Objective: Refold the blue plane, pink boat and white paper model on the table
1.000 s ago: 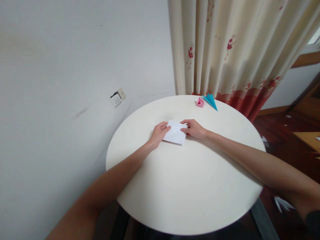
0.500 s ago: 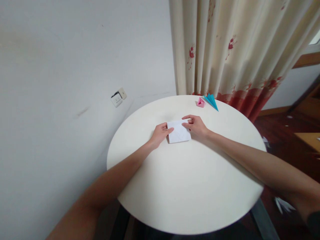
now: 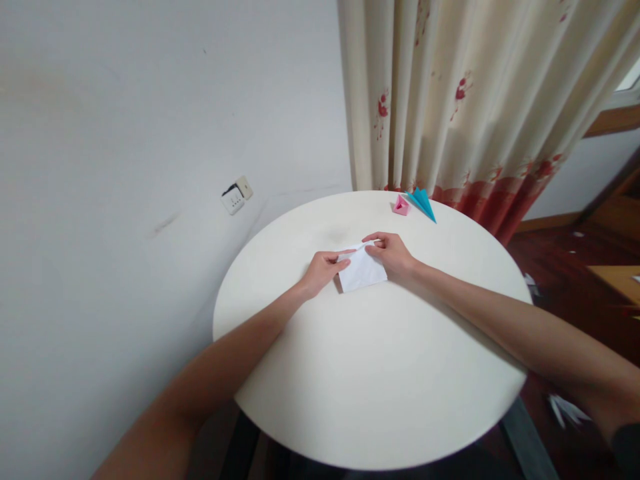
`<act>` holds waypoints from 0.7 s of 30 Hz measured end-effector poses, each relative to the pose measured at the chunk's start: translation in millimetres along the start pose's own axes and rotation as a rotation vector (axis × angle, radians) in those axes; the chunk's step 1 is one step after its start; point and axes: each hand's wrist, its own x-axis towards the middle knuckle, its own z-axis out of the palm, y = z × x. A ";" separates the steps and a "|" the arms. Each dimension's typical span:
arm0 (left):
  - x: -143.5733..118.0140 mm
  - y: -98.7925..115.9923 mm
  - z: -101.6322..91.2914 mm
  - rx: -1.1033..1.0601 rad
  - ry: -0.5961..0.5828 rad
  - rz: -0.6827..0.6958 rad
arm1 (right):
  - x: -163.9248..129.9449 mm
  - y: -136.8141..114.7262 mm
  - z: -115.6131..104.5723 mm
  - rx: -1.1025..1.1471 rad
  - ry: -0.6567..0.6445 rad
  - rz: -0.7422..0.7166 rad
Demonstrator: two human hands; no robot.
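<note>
- We have a folded white paper [image 3: 364,272] lying on the round tabletop [image 3: 380,373], a little beyond its middle, toward the curtain [image 3: 475,100].
- Our left hand [image 3: 323,270] is closed lightly on the paper's left edge, fingertips pinching near its upper left corner.
- Our right hand [image 3: 393,255] grips the upper right part of the paper, thumb and forefinger pinched on a top flap that looks raised slightly off the sheet.
- We judge the step in hand to be a fold in progress: a flap being lifted or opened at the top edge while the rest stays flat.
- The next move, as we see it, calls for keeping the left side pinned while the flap is guided to its line and creased evenly.
- At the far rim sit a small pink paper piece [image 3: 401,205] and a blue folded paper [image 3: 423,202], just beside each other, well apart from our hands.
</note>
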 end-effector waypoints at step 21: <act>-0.2 -1.1 -0.6 0.206 0.086 0.068 | -2.9 -3.4 2.2 0.011 0.013 -0.042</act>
